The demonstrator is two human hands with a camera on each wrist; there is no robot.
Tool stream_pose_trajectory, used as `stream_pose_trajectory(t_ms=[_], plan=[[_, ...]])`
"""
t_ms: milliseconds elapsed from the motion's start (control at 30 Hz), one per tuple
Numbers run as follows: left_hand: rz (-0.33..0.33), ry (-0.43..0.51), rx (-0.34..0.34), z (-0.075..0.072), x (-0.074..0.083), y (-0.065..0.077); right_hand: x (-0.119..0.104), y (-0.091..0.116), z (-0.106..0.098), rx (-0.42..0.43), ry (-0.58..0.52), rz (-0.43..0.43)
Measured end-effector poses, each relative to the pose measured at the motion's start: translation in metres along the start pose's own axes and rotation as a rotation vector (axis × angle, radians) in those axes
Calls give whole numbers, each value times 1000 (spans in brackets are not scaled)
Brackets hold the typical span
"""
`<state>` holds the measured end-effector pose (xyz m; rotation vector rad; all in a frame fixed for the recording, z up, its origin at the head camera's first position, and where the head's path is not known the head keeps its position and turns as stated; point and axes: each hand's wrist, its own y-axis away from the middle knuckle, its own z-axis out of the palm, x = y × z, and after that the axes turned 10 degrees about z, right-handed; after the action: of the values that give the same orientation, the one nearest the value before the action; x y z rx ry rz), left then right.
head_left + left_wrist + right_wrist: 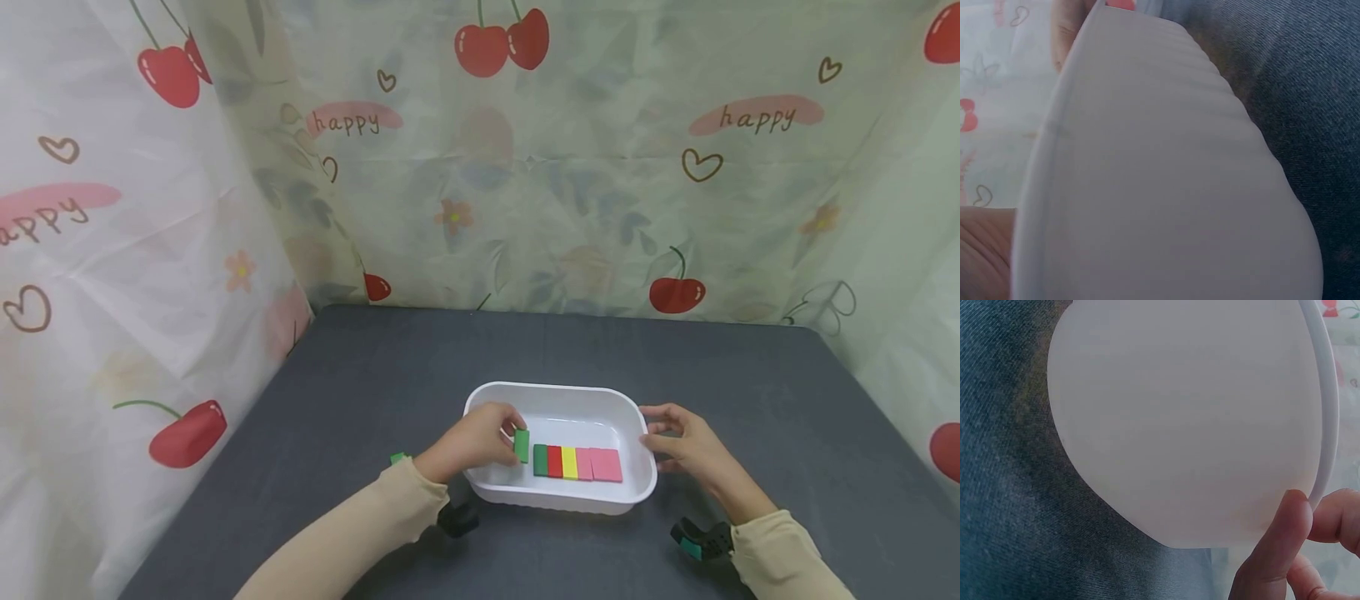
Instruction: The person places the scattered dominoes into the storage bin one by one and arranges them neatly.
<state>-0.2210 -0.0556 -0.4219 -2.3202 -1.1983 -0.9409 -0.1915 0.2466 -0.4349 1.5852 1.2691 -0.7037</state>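
A white plastic basin [555,502] stands on the dark table. My left hand [480,437] reaches over its left side and pinches a green block [522,447] between thumb and fingers, just left of a row of blocks. That row runs along the basin floor: a darker green block [540,460], a red block [555,462], a yellow block [570,463] and pink blocks [606,466]. At the right end, my right hand [693,446] holds the basin's rim. In the right wrist view its thumb [1288,519] lies against the outer wall, the fingers beyond the rim.
A bit of another green piece [398,458] shows behind the left sleeve. Black wrist cameras hang under both wrists, the right one [703,540] beside the basin. Printed curtains [525,208] enclose the dark tabletop [375,358] at back and sides.
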Motion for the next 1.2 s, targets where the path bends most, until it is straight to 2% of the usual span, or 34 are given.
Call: stream_pose_trajectory(t_ms=[267,433,667,1000,1200], plan=[[-15,-144,-43,7,1,-7,1,-2,0,-7,5,1],[-2,-212,-61,11,3,-9,3,-3,-2,-11,4,-16],[11,-241,-64,14,2,-9,7,-7,-2,-12,8,-4],[-16,-277,-88,18,-1,-11,3,-3,-1,-2,5,2],[-36,-262,-86,20,-1,-12,2,-2,-1,1,-3,-4]])
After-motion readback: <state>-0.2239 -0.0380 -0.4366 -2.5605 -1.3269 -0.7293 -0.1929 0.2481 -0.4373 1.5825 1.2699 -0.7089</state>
